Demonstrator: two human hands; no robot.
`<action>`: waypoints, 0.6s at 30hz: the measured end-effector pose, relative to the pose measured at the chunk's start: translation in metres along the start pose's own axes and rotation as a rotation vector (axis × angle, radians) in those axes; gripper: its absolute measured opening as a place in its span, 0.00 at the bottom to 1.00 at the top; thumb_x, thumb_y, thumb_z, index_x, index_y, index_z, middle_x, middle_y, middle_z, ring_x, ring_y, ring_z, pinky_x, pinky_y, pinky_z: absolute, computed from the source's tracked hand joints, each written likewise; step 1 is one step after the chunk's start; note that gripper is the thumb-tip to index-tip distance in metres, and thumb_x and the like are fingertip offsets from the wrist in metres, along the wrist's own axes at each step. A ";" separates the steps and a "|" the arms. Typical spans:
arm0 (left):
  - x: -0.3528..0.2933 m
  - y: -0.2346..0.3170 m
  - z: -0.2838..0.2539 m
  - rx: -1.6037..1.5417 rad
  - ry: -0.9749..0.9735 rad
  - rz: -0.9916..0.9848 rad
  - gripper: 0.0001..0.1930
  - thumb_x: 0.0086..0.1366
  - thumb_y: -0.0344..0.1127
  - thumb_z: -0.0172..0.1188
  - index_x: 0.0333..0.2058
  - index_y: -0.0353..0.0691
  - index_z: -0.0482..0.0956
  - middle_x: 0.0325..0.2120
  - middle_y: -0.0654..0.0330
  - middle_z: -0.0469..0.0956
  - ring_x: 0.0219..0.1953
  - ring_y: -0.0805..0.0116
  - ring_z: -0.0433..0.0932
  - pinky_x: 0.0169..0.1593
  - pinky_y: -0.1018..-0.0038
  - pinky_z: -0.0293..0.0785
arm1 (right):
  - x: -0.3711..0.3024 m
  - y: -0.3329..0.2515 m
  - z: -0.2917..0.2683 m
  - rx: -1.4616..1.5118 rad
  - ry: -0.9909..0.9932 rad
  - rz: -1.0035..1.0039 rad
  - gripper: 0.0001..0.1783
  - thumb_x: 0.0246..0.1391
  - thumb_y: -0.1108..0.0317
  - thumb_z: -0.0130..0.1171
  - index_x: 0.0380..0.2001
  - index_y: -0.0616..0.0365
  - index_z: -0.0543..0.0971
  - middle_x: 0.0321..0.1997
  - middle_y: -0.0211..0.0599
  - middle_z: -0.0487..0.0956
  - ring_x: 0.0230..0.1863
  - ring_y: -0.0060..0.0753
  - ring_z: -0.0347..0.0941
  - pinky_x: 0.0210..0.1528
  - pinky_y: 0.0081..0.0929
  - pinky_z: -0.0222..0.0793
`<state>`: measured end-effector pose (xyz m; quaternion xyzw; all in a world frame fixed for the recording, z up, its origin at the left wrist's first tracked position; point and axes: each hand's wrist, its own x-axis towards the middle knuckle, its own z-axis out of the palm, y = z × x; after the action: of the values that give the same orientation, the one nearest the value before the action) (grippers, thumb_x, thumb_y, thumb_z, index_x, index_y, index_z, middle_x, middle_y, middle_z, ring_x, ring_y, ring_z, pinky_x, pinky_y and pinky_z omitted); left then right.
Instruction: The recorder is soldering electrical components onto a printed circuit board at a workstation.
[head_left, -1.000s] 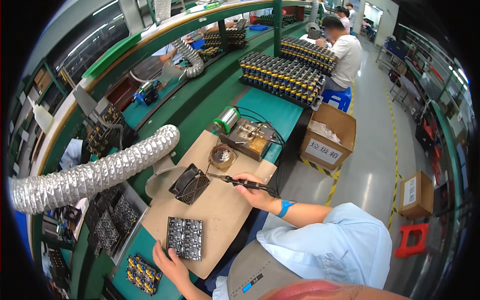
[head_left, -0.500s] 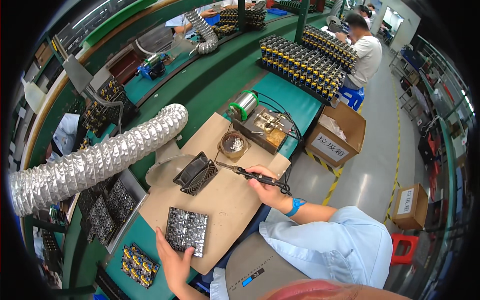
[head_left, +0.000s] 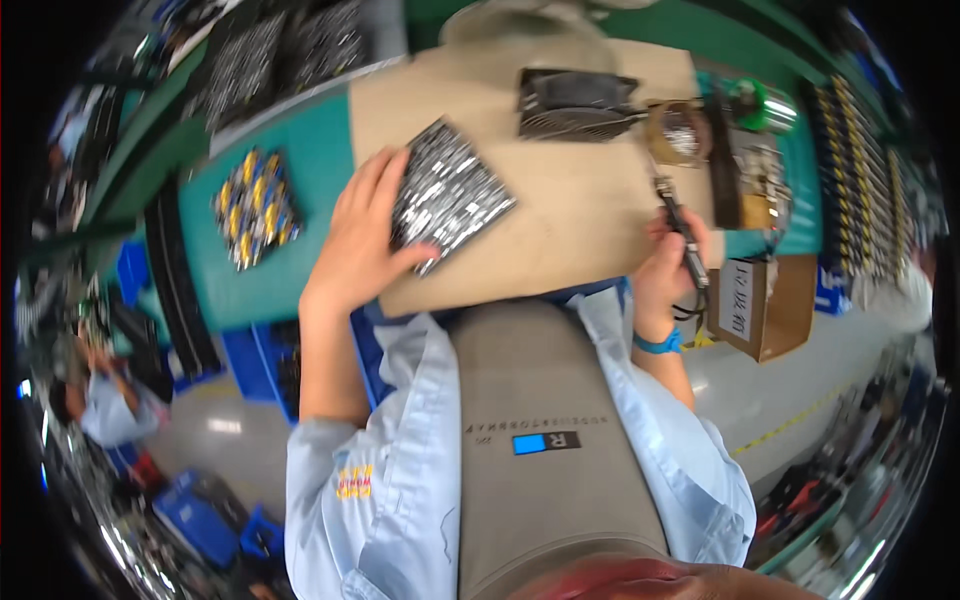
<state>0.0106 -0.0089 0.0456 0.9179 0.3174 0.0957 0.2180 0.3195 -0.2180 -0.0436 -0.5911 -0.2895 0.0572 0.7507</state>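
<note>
My left hand grips the left side of a densely filled circuit board, fingers along its upper left edge and thumb over the lower edge. The board lies tilted on a brown sheet and is blurred by motion. To the right, my right hand is closed around the black handle of a soldering iron. Its tip points away from me, close to a small round bowl holding silvery bits. Around my right wrist is a blue strap.
A black fan stands behind the sheet. A green solder spool and a metal fixture are at the right, above an open cardboard box. Left on the green mat lies a board with yellow parts. Blue bins are below it.
The whole view has swung round, so the bench now runs across the picture. Both hands keep their holds; the left hand's fingers now reach along the board's upper left edge.
</note>
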 end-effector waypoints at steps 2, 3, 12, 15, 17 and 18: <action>-0.009 0.000 0.003 -0.015 -0.010 -0.079 0.58 0.50 0.45 0.80 0.76 0.38 0.57 0.74 0.48 0.62 0.74 0.46 0.62 0.76 0.57 0.57 | 0.002 -0.004 0.001 -0.030 -0.012 -0.013 0.19 0.67 0.67 0.57 0.58 0.64 0.77 0.45 0.51 0.83 0.36 0.35 0.77 0.42 0.27 0.76; -0.005 0.001 0.002 -0.038 -0.005 -0.079 0.58 0.50 0.45 0.80 0.76 0.39 0.57 0.74 0.48 0.62 0.74 0.46 0.62 0.76 0.57 0.57 | 0.003 -0.002 0.001 -0.027 -0.031 0.005 0.19 0.67 0.67 0.57 0.58 0.64 0.77 0.45 0.51 0.83 0.36 0.35 0.77 0.42 0.27 0.76; -0.003 0.001 0.003 -0.057 -0.016 -0.067 0.58 0.53 0.48 0.79 0.77 0.41 0.55 0.76 0.50 0.60 0.76 0.46 0.60 0.77 0.56 0.56 | 0.002 0.008 -0.003 0.045 -0.043 -0.012 0.21 0.67 0.64 0.60 0.58 0.63 0.76 0.47 0.52 0.84 0.36 0.34 0.78 0.42 0.28 0.78; -0.004 0.001 0.008 0.034 0.007 -0.046 0.59 0.53 0.50 0.78 0.78 0.41 0.54 0.76 0.50 0.59 0.77 0.45 0.58 0.77 0.55 0.55 | 0.000 0.012 -0.007 0.060 -0.011 -0.033 0.21 0.68 0.64 0.59 0.59 0.62 0.76 0.46 0.52 0.83 0.36 0.35 0.78 0.42 0.28 0.77; -0.002 0.002 0.007 0.031 0.002 -0.050 0.59 0.54 0.50 0.78 0.78 0.41 0.54 0.76 0.50 0.59 0.77 0.45 0.58 0.77 0.55 0.55 | 0.001 0.014 -0.008 0.060 -0.003 -0.040 0.21 0.69 0.64 0.57 0.60 0.61 0.75 0.47 0.52 0.83 0.37 0.35 0.78 0.43 0.28 0.77; -0.002 0.003 0.007 0.028 -0.001 -0.052 0.59 0.54 0.50 0.78 0.78 0.42 0.53 0.76 0.49 0.58 0.77 0.45 0.57 0.78 0.54 0.55 | 0.001 0.015 -0.008 0.062 0.006 -0.050 0.20 0.69 0.65 0.56 0.61 0.60 0.74 0.47 0.53 0.83 0.38 0.34 0.79 0.45 0.28 0.77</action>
<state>0.0128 -0.0142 0.0410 0.9124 0.3425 0.0850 0.2075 0.3285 -0.2203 -0.0580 -0.5605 -0.3001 0.0456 0.7705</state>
